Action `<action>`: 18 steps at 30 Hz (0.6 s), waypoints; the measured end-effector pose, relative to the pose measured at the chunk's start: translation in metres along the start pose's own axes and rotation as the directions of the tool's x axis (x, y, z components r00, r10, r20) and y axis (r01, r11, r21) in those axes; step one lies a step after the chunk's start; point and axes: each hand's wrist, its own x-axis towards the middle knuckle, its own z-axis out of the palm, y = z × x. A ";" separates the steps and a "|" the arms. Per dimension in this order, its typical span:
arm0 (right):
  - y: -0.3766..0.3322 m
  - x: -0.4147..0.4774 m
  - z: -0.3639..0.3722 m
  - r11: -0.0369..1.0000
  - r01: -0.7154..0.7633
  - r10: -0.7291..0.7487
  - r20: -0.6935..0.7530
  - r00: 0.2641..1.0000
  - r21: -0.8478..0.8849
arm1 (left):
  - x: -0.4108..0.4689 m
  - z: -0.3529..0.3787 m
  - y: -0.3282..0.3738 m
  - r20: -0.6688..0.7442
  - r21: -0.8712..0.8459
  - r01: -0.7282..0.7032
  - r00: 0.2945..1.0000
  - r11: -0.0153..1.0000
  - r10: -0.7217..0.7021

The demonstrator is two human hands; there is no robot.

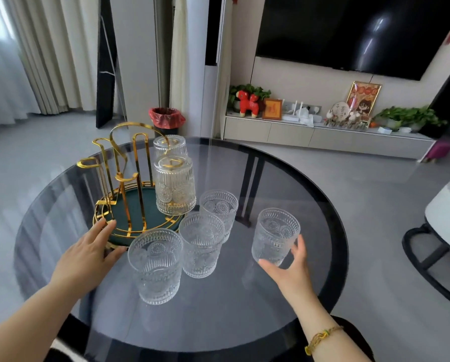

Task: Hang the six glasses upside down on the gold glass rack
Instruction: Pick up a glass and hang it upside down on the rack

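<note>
The gold glass rack (119, 163) with a dark green tray base stands at the table's left. Two embossed clear glasses hang upside down on its right side, one in front (175, 186) and one behind (170, 145). Three glasses stand upright in front of the rack: near (154, 265), middle (201, 245), far (219, 209). A further upright glass (274, 236) stands to the right, slightly tilted, with my right hand (289, 267) wrapped around its lower side. My left hand (88, 252) rests on the rack's front rim, fingers spread over the base.
The round smoked-glass table (284, 184) has a dark rim. Beyond it are a red-lined bin (166, 118), a TV cabinet with ornaments (323, 131) and a wall television. A white stool (445, 218) stands at the right.
</note>
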 end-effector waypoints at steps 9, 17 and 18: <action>-0.012 0.008 0.019 0.983 -0.063 0.032 -0.175 0.984 -0.174 | -0.011 0.002 -0.002 -0.016 -0.055 -0.023 1.000 0.998 0.022; -0.015 0.006 0.016 0.998 0.001 0.010 -0.153 0.988 0.069 | -0.013 0.003 -0.002 -0.016 -0.057 -0.015 1.000 0.998 0.014; -0.019 0.005 0.015 0.994 0.022 -0.007 -0.147 0.989 0.103 | -0.012 0.003 -0.002 -0.016 -0.058 -0.014 1.000 0.998 0.013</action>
